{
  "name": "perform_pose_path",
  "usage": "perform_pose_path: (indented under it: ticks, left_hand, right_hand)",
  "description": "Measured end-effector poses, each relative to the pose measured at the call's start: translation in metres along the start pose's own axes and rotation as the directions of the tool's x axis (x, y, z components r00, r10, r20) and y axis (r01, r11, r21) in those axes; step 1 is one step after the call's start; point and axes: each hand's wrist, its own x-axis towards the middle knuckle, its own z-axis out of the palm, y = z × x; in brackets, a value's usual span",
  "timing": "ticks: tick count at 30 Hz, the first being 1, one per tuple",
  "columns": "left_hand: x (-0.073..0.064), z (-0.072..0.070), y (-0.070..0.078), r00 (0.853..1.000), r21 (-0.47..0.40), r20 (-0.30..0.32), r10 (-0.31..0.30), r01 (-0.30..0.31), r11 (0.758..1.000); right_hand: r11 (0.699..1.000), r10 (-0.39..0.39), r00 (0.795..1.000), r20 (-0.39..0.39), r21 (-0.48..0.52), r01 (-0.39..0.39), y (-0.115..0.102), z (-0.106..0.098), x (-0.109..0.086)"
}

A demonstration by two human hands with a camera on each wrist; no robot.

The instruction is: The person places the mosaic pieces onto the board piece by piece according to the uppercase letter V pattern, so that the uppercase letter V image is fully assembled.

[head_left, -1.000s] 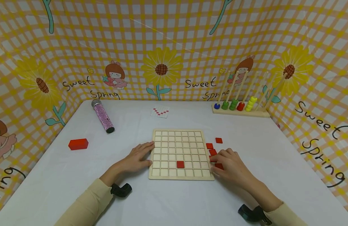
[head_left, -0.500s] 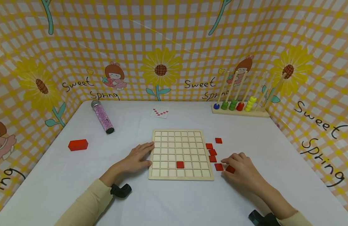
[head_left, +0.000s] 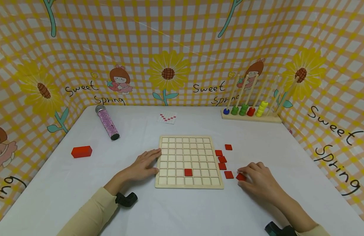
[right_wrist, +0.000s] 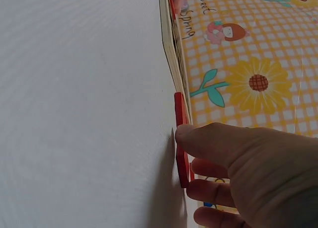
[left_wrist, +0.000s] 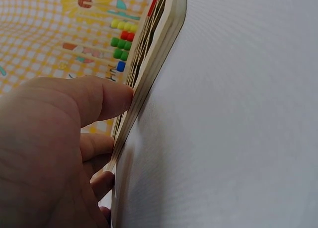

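Note:
A pale wooden grid board [head_left: 189,187] lies in the middle of the table, with one red square tile [head_left: 188,172] in a cell of its second row from the front. My left hand [head_left: 143,165] rests at the board's left edge, thumb and fingertips against the rim in the left wrist view. Off the board's right side, my right hand [head_left: 260,180] has thumb and index finger on either side of a loose red tile [head_left: 240,177], pinching it at table level. Its thumb [right_wrist: 206,141] overlaps the row of red tiles in the right wrist view.
Several loose red tiles [head_left: 222,159] lie along the board's right edge. Behind the board is a pattern card [head_left: 167,117]. A wooden bead abacus [head_left: 251,118] stands back right. A glittery pink microphone [head_left: 107,122] and a red block [head_left: 81,151] lie at left.
My right hand has drawn back to the right from the board's edge, uncovering the loose tile now between its fingers and the tile beside it. The left hand has stayed at the board.

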Motion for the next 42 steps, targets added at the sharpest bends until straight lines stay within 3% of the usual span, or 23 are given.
perform_pose_path:
  ticks: [19,28,36,42]
  left_hand:
    - [0.0,0.0,-0.001,1.0,0.008,0.012,0.01,-0.01,1.0]
    - [0.0,0.0,0.0,1.0,0.007,0.005,0.013,-0.013,1.0]
    - [-0.001,-0.002,0.001,1.0,0.01,0.007,0.006,-0.006,1.0]
    - [0.0,-0.001,0.001,1.0,0.001,0.008,0.008,-0.008,1.0]
  right_hand:
    - [0.999,0.025,1.0,-0.011,0.026,-0.025,0.013,0.002,-0.004]
    - [0.999,-0.035,0.996,-0.083,0.016,0.037,0.017,0.001,-0.005]
    - [0.999,-0.03,0.997,-0.068,0.023,0.031,0.018,0.0,-0.006]
    - [0.998,-0.065,0.991,-0.117,0.004,0.066,0.019,0.002,-0.005]
